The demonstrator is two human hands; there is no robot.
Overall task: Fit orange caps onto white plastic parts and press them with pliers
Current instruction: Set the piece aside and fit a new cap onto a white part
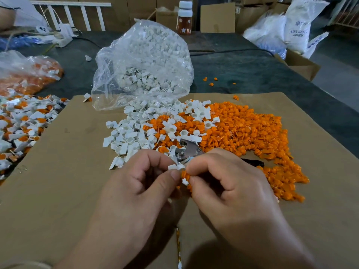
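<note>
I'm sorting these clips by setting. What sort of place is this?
Probably a small factory or warehouse assembly bench: loose piles of orange caps and white parts on cardboard, a bulk bag of more parts, and cartons behind.

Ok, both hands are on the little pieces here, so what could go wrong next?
1. The orange cap pinched by the right hand may seat crooked on the white part in the left hand; fingertips hide most of the joint.
2. The pliers sit right behind the hands and could knock the loose pile across the cardboard.
</note>
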